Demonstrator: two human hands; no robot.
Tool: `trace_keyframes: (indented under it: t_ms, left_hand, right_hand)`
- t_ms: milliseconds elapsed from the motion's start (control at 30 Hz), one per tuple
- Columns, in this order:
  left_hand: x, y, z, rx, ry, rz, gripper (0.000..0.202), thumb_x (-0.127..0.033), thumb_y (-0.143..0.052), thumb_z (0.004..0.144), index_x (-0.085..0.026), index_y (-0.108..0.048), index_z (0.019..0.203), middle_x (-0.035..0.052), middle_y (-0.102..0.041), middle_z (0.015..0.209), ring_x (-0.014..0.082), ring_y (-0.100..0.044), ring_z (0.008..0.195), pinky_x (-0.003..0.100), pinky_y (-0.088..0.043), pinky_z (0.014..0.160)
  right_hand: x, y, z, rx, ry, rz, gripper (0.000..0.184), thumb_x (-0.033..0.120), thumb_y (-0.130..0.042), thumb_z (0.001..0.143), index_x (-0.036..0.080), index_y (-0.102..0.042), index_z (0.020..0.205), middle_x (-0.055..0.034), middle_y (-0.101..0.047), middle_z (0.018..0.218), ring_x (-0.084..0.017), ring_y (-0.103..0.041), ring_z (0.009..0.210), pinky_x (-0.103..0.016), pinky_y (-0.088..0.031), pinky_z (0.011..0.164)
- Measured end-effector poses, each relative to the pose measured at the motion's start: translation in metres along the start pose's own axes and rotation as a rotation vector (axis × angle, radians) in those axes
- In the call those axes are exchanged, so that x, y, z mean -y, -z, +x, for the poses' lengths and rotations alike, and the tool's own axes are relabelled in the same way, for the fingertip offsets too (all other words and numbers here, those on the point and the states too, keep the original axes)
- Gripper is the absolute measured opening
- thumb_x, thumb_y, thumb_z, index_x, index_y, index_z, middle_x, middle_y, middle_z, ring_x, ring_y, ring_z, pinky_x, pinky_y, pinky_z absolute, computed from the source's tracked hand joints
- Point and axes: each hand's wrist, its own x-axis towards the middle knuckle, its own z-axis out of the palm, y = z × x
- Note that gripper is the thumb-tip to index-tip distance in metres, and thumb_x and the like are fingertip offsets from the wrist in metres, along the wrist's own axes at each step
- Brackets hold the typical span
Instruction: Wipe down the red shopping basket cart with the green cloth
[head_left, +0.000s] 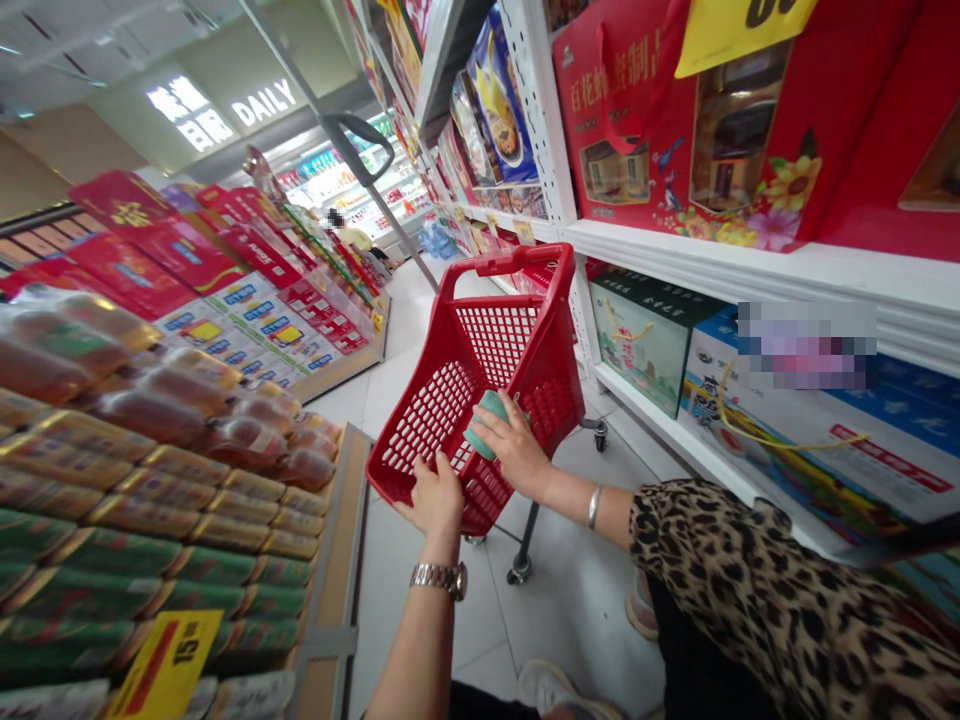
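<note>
A red plastic shopping cart [420, 410] with perforated basket walls stands tilted in my view in the middle of the aisle. My left hand [435, 495] is at the basket's near rim, with its fingers curled over the edge. Over the inside of the basket, my right hand [517, 450] grips a pale green cloth [489, 420], which looks folded into a pad. The fingers lie across the cloth and hide part of it. Whether the cloth touches the basket wall I cannot tell.
White shelves [675, 240] with red gift boxes [750, 130] run along the right. At left, a stand holds packs of cans [172, 500] and bottles [180, 390]. Tiled floor [472, 600] lies under the cart's wheels [519, 570]. Farther back is a person [354, 238].
</note>
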Motion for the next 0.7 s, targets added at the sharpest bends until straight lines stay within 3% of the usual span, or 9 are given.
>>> trace_keyframes:
  t_ms: [233, 333, 400, 433, 533, 633, 700]
  left_hand:
    - [-0.006, -0.026, -0.027, 0.008, -0.101, -0.191, 0.063, -0.045, -0.043, 0.097, -0.016, -0.042, 0.153, 0.0155, -0.056, 0.153, 0.0304, -0.050, 0.143, 0.052, -0.026, 0.126]
    - [-0.002, -0.029, -0.026, 0.012, -0.244, -0.312, 0.064, -0.042, -0.051, 0.094, -0.015, -0.043, 0.151, 0.0160, -0.055, 0.153, 0.0263, -0.052, 0.142, 0.043, -0.035, 0.122]
    - [0.000, -0.019, -0.013, -0.044, -0.369, -0.298, 0.065, -0.042, -0.052, 0.094, -0.014, -0.042, 0.151, 0.0166, -0.053, 0.155, 0.0255, -0.051, 0.142, 0.040, -0.038, 0.120]
    - [0.001, -0.011, -0.003, -0.093, -0.398, -0.241, 0.065, -0.042, -0.051, 0.094, -0.013, -0.042, 0.151, 0.0174, -0.052, 0.155, 0.0273, -0.048, 0.144, 0.043, -0.035, 0.122]
    - [0.003, 0.012, 0.032, -0.179, -0.314, -0.002, 0.068, -0.043, -0.048, 0.096, -0.009, -0.040, 0.154, 0.0210, -0.042, 0.162, 0.0357, -0.035, 0.152, 0.060, -0.021, 0.126]
    - [0.009, 0.022, 0.061, -0.110, -0.219, 0.129, 0.069, -0.045, -0.040, 0.100, -0.012, -0.034, 0.160, 0.0180, -0.034, 0.167, 0.0390, -0.022, 0.157, 0.067, -0.015, 0.125]
    - [0.015, 0.022, 0.073, -0.038, -0.217, 0.154, 0.065, -0.040, -0.033, 0.102, -0.016, -0.031, 0.162, 0.0157, -0.037, 0.166, 0.0363, -0.028, 0.155, 0.064, -0.021, 0.125]
  right_hand:
    - [-0.038, 0.026, 0.011, -0.017, 0.013, 0.061, 0.047, -0.004, -0.049, 0.087, 0.021, -0.073, 0.119, -0.0071, -0.063, 0.144, -0.027, -0.015, 0.160, -0.062, -0.026, 0.127]
    - [-0.058, 0.040, 0.017, -0.012, 0.038, 0.102, 0.045, -0.004, -0.048, 0.086, 0.021, -0.074, 0.114, -0.0068, -0.066, 0.141, -0.025, -0.021, 0.158, -0.061, -0.025, 0.128]
    - [-0.068, 0.046, 0.020, -0.001, 0.044, 0.119, 0.045, -0.004, -0.048, 0.086, 0.021, -0.074, 0.113, -0.0067, -0.067, 0.140, -0.024, -0.026, 0.157, -0.060, -0.024, 0.129]
    - [-0.072, 0.048, 0.021, 0.004, 0.041, 0.124, 0.046, -0.004, -0.049, 0.086, 0.021, -0.074, 0.114, -0.0070, -0.066, 0.140, -0.024, -0.028, 0.156, -0.060, -0.023, 0.129]
    - [-0.077, 0.052, 0.023, 0.020, 0.026, 0.135, 0.049, -0.005, -0.050, 0.085, 0.022, -0.073, 0.118, -0.0078, -0.064, 0.143, -0.023, -0.028, 0.156, -0.059, -0.022, 0.129]
    - [-0.077, 0.052, 0.022, 0.049, 0.034, 0.149, 0.056, -0.007, -0.049, 0.081, 0.022, -0.072, 0.123, -0.0076, -0.063, 0.146, -0.023, -0.024, 0.157, -0.058, -0.022, 0.129]
    - [-0.076, 0.052, 0.022, 0.082, 0.055, 0.160, 0.061, -0.010, -0.047, 0.078, 0.021, -0.071, 0.125, -0.0078, -0.061, 0.148, -0.022, -0.021, 0.158, -0.057, -0.023, 0.129]
